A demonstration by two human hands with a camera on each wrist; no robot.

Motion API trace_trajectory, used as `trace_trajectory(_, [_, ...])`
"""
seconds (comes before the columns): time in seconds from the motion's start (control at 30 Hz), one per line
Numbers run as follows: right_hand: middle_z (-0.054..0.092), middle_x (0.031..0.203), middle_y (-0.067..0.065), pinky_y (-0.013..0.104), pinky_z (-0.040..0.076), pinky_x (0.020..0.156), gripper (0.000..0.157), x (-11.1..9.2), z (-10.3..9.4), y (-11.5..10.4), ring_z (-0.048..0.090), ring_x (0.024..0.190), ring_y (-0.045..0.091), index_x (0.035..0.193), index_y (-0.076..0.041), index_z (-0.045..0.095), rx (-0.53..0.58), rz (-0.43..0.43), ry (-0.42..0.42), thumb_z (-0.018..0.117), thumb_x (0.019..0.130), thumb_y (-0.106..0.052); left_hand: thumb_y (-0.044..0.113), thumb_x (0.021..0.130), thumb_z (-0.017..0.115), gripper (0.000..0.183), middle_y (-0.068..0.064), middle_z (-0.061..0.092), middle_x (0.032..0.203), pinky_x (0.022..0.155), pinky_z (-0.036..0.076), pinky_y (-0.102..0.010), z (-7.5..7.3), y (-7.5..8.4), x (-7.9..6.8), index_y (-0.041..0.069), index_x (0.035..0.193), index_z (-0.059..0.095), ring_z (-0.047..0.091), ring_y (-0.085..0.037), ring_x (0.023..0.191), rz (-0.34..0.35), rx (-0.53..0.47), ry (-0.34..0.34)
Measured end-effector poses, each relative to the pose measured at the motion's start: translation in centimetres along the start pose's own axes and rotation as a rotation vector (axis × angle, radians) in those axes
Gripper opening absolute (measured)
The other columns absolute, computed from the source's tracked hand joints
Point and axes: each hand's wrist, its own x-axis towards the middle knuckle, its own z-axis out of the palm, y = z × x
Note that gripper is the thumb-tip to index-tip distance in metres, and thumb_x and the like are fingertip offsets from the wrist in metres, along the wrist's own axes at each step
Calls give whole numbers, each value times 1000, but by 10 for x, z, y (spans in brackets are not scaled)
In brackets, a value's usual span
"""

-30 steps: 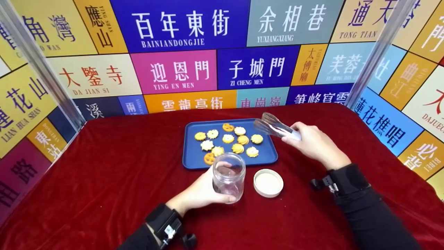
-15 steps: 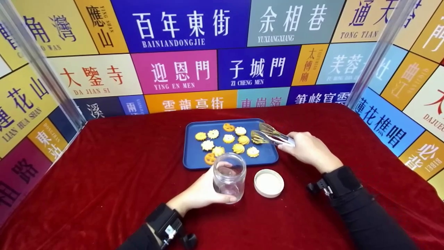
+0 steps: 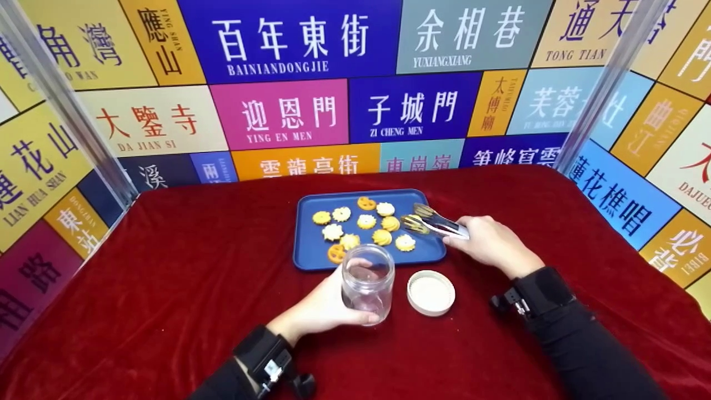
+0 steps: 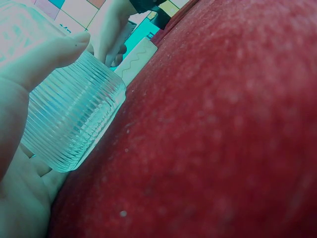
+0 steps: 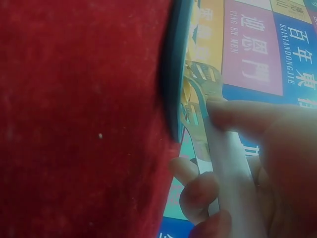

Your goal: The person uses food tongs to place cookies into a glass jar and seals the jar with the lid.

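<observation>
1. Tongs (image 3: 444,226), clear-handled: I see their slotted heads over the right part of the tray, set about a yellow cookie (image 5: 186,90); whether they grip it I cannot tell.
2. Right hand (image 3: 491,241): thumb and curled fingers pinch the tongs' handle, just beside the tray's right edge.
3. Blue tray (image 3: 310,253): it bears piped cookies (image 3: 381,238), pale and golden, and two pretzel-shaped pieces (image 3: 366,203), one near the far rim, the other near the jar.
4. Glass jar (image 3: 366,303): it stands upright before the tray, mouth upward, ribbed in my left wrist view.
5. Left hand (image 3: 314,311): it grips the jar, thumb across the near side, fingers round the far side.
6. Pale lid (image 3: 431,293): it lies hollow side up, right of the jar, apart from it.
7. Red cloth (image 3: 183,278): it lies beneath everything; coloured panels (image 3: 294,41) with lettering rise behind.
</observation>
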Motion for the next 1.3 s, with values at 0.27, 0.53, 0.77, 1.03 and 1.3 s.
trace_trajectory(0.27, [69, 107, 16, 42, 49, 75, 52, 0, 2, 3, 63, 88, 30, 126, -1, 66, 21, -5, -30, 73, 99, -45, 14, 78, 95, 85, -1, 66, 136, 113, 49, -36, 0, 0, 0, 8, 147, 45, 62, -16, 128, 4, -9, 0])
trace_trajectory(0.53, [70, 100, 15, 40, 48, 70, 54, 0, 8, 2, 63, 81, 28, 119, 1, 68, 7, -4, -23, 72, 99, -49, 15, 78, 95, 86, 0, 66, 136, 113, 48, -35, 0, 0, 0, 9, 147, 45, 62, -15, 127, -1, 6, 4])
trace_trajectory(0.77, [68, 97, 14, 39, 46, 69, 53, 0, 10, 3, 61, 80, 28, 119, 0, 66, -5, -23, -28, 71, 100, -49, 15, 77, 96, 87, 1, 66, 136, 114, 47, -35, 0, 1, 0, 9, 148, 45, 62, -14, 127, 4, 20, 7])
trace_trajectory(1.03, [68, 100, 15, 40, 47, 71, 51, 0, 10, 3, 61, 83, 28, 120, -2, 64, 9, -22, -43, 71, 101, -49, 15, 78, 96, 87, 1, 66, 137, 114, 47, -35, 0, 0, 0, 9, 148, 45, 62, -14, 128, -2, 15, 7])
trace_trajectory(1.3, [67, 98, 13, 41, 46, 71, 49, -1, 9, 3, 61, 82, 28, 120, -2, 64, 0, -30, -21, 69, 102, -48, 14, 78, 96, 88, 0, 66, 137, 114, 47, -35, -1, 0, 0, 8, 149, 44, 62, -14, 128, 1, 5, 1])
